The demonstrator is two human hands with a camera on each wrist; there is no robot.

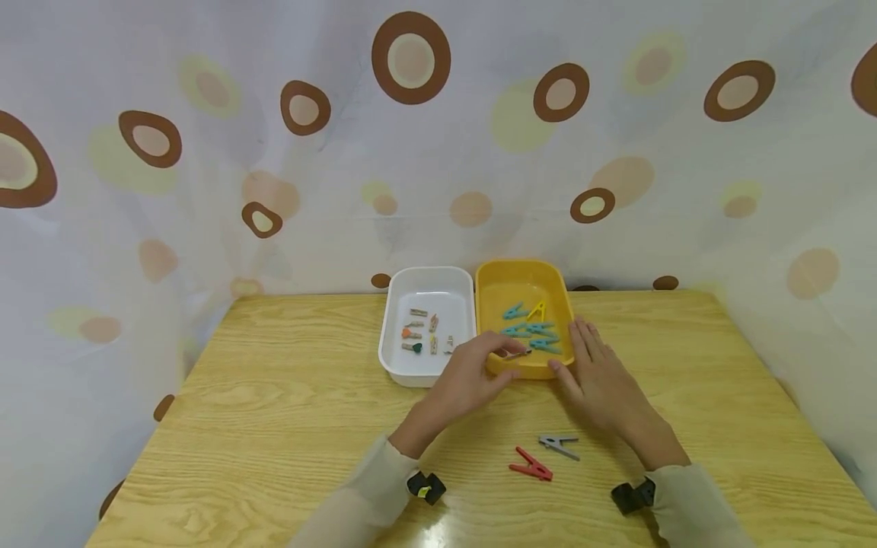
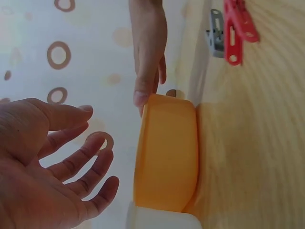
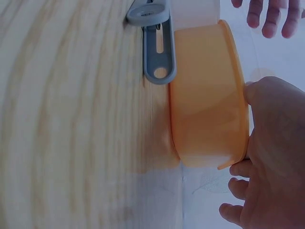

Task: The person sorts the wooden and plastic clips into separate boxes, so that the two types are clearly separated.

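Note:
My left hand reaches over the near left corner of the yellow bin. In the left wrist view its fingers are spread loosely from the thumb, with nothing between them. Below its fingertips in the head view lies a small narrow thing, partly hidden, its kind unclear. Several teal clothespins and a yellow clothespin lie in the bin. My right hand rests at the bin's near right corner, thumb on the front rim and fingers fairly straight along the right side.
A white bin stands against the yellow bin's left side, holding several small wooden clothespins. On the table, in front of the yellow bin, lie a grey clothespin and a red clothespin. A patterned cloth hangs behind.

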